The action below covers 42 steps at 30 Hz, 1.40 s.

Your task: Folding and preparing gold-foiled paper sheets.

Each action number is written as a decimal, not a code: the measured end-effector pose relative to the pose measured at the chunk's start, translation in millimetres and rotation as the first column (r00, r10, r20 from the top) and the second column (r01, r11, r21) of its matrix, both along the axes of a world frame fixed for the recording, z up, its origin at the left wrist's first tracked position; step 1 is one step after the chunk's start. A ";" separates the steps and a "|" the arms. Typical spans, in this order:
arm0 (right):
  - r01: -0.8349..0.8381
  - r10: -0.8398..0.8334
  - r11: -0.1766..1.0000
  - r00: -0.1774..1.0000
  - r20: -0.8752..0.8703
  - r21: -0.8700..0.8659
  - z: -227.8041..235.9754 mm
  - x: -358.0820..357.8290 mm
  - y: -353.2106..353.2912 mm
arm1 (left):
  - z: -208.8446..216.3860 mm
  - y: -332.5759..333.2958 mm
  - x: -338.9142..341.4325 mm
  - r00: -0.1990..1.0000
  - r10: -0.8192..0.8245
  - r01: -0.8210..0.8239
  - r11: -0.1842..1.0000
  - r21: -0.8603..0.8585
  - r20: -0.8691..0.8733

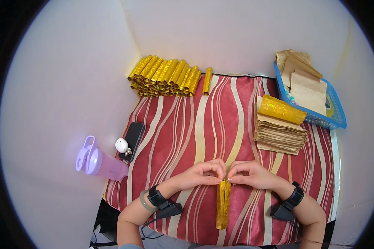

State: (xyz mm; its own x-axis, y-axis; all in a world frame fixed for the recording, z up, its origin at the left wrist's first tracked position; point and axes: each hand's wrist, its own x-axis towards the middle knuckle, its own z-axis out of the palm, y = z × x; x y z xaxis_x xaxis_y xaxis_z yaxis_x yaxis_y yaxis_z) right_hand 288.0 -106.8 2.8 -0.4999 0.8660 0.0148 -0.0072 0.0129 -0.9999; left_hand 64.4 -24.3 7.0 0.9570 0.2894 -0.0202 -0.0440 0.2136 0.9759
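Observation:
Close in front of me, a long narrow gold foil paper piece (223,207) lies lengthwise on the striped cloth, with a fold line running down it. At its far end, my left hand (205,172) pinches the left edge between thumb and fingers. Just beside it, my right hand (250,173) pinches the right edge of the same end. The two hands nearly touch at the fingertips. Toward the back left, a pile of gold foil paper tubes (166,76) is stacked in layers, and one gold tube (207,81) lies apart to its right.
A brown paper stack (280,135) with a gold sheet (282,109) on top sits at right, beside a blue basket (338,114) holding brown papers. At left are a black phone (136,132), a white rounded gadget (121,145) and a lilac bottle (106,165). Pale walls surround the cloth-covered table (183,124).

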 end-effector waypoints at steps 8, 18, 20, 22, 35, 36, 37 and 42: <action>-0.026 0.023 0.998 0.999 -0.042 -0.058 -0.1 -0.7 -0.8 | -0.1 1.9 -1.1 0.998 -0.010 0.016 0.995 0.100 -0.063; -0.029 0.025 0.996 0.998 -0.053 -0.081 -1.6 -1.3 0.2 | -1.4 1.6 -1.9 0.998 0.007 0.007 0.980 0.199 -0.070; -0.031 0.028 0.997 0.998 -0.050 -0.075 -2.7 -0.8 0.1 | -1.4 1.0 -1.6 0.997 0.009 0.005 0.980 0.199 -0.071; -0.034 0.031 0.997 0.998 -0.046 -0.070 -3.1 -0.4 -0.1 | -1.3 0.8 -1.4 0.997 0.013 0.002 0.980 0.199 -0.072; -0.047 0.046 0.997 0.998 -0.032 -0.059 -3.9 -0.5 -0.7 | -0.7 1.1 -0.1 0.997 0.035 -0.010 0.947 0.321 -0.074; -0.041 0.041 0.997 0.999 -0.013 -0.063 -2.8 -0.7 -0.7 | -0.7 1.2 0.0 0.996 0.040 -0.008 0.938 0.347 -0.086; -0.042 0.041 0.997 0.999 -0.013 -0.063 -1.7 -1.4 -0.6 | -1.3 0.9 0.0 0.995 0.041 -0.008 0.938 0.347 -0.086; -0.016 0.018 0.999 0.998 0.054 -0.048 -3.3 -1.5 0.9 | -1.0 -0.4 2.6 0.996 0.067 -0.035 0.916 0.399 -0.066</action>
